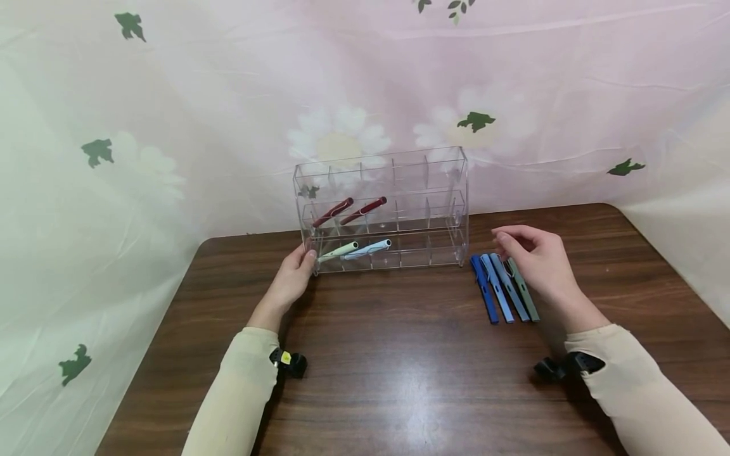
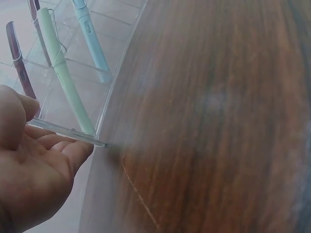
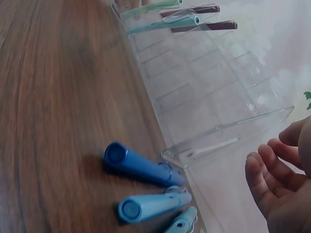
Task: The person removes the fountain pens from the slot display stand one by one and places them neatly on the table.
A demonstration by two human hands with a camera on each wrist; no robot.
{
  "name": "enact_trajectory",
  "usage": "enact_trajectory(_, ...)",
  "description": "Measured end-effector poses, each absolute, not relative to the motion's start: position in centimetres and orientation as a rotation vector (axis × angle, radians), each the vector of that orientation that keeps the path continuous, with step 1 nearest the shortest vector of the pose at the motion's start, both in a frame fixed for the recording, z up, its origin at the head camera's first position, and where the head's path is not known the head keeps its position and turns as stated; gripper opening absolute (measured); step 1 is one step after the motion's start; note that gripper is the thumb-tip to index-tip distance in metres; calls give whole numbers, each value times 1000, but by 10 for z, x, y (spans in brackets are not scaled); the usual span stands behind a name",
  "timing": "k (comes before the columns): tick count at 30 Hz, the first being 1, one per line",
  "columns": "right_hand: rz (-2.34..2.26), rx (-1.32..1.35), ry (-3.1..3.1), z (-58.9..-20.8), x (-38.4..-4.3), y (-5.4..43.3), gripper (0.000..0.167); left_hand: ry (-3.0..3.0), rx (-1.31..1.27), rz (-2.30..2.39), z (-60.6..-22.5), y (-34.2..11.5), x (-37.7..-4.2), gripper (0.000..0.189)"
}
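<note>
A clear plastic pen stand (image 1: 419, 258) with tiered compartments stands at the back of the table. My left hand (image 1: 291, 278) grips its left end wall, thumb on one face and fingers on the other, as the left wrist view shows. Two dark red pens (image 1: 365, 210) lean in the middle tier's left compartments. Below them, a pale green pen (image 2: 68, 82) and a light blue pen (image 1: 367, 249) lean in the front tier. My right hand (image 1: 538, 256) hovers with bent fingers, holding nothing, over the upper ends of several pens: dark blue (image 1: 485, 291), light blue, grey-blue and green (image 1: 525, 291).
The dark wood table (image 1: 371, 380) reaches back to a pale floral cloth (image 1: 239, 126) hanging behind the stand. The loose pens lie side by side just right of the stand. Each wrist wears a small black camera (image 1: 293, 364).
</note>
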State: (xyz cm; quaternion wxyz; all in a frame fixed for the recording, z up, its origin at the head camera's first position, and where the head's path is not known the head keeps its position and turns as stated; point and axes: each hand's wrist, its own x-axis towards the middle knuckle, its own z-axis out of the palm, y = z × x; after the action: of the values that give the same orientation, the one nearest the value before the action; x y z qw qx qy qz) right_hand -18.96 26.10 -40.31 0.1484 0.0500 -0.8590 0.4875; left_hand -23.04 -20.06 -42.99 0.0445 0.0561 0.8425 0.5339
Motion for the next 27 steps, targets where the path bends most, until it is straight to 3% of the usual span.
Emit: enact_trajectory(27, 1623, 354, -2307, -387, -191, 207, 21, 2556, 105, 1659, -429, -200, -231, 55)
